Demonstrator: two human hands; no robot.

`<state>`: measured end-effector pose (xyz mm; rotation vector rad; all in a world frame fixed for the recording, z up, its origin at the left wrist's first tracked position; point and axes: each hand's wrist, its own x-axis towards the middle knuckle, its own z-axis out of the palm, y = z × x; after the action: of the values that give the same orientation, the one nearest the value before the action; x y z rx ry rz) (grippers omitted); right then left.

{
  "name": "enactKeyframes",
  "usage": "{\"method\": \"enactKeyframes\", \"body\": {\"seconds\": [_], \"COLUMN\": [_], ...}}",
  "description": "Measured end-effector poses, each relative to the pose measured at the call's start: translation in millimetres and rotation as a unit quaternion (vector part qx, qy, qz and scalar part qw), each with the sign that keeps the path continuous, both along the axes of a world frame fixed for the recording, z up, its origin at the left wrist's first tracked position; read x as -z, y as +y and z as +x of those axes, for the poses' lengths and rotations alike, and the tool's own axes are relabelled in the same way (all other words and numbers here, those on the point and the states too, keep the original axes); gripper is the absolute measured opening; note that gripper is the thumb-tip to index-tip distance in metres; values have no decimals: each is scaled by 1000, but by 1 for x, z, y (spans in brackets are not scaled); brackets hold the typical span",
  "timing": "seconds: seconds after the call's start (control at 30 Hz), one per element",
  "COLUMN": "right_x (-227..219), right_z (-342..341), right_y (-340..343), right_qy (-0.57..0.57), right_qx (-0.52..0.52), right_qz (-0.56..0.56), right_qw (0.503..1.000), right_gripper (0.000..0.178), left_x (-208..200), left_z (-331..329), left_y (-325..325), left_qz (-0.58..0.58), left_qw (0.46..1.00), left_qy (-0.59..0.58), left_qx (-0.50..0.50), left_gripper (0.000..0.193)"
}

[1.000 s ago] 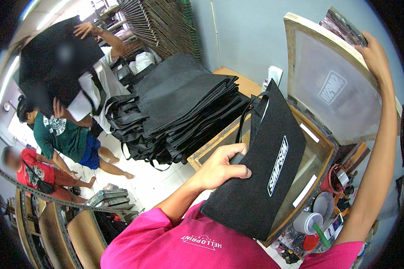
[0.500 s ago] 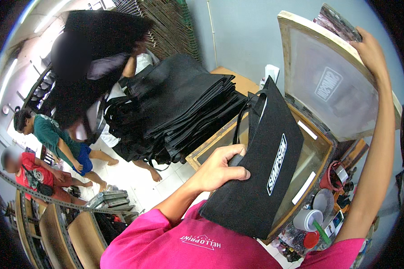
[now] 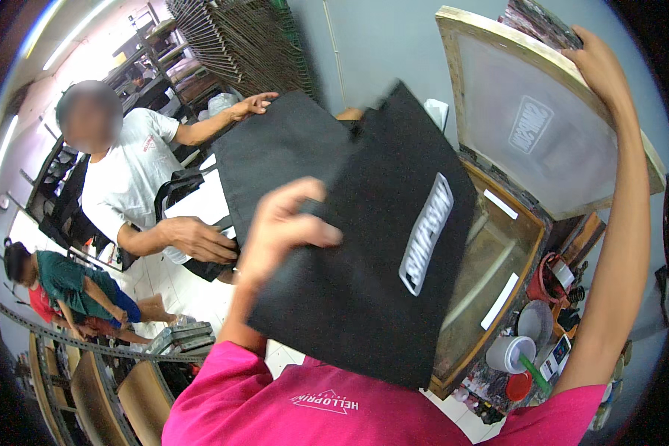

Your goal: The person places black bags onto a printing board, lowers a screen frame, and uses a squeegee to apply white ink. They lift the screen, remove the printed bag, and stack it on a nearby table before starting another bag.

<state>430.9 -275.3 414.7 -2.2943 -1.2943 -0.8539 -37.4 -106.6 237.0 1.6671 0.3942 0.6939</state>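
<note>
The left hand (image 3: 279,232), blurred, grips a black printed bag (image 3: 375,256) — the right hand (image 3: 597,65) clasps the raised framed screen (image 3: 535,126).

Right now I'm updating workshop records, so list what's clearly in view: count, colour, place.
printed bag: 1, black, centre
fabric piece: 1, black, left of bag
co-workers: 3, white, green, red shirts, left
screen frame: 1, pale, upper right
board: 1, dark, top right
base: 1, brown, below screen
strips: 2, white, on base
pot: 1, red, right
tub: 1, white, lower right
handle: 1, green, by tub
rack: 1, brown, top
curved panels: several, tan, lower left
shirt: 1, pink, bottom
left hand: 1, bare, at bag
right hand: 1, bare, at board
</note>
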Motion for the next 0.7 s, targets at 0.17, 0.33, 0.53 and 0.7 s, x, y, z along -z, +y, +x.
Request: {"method": "enactKeyframes", "body": {"seconds": [0.17, 0.33, 0.53, 0.7], "right_x": [11, 3, 7, 7], "right_z": [8, -31, -54, -41], "right_y": [16, 23, 14, 14], "right_qy": [-24, -5, 63, 31], "right_qx": [-29, 5, -2, 30], "right_qz": [50, 39, 95, 90], "right_qw": [998, 999, 993, 995], "right_gripper": [46, 56, 35, 34], "left_x": [-52, -122, -74, 35], "left_z": [-110, -183, -315, -105], "left_y": [121, 182, 311, 187], "left_qz": [302, 30, 109, 490], "left_qw": [901, 934, 832, 742], "left_qy": [-247, -19, 438, 366], "left_qx": [-192, -357, -321, -273], "left_gripper": [38, 37, 39, 75]}}
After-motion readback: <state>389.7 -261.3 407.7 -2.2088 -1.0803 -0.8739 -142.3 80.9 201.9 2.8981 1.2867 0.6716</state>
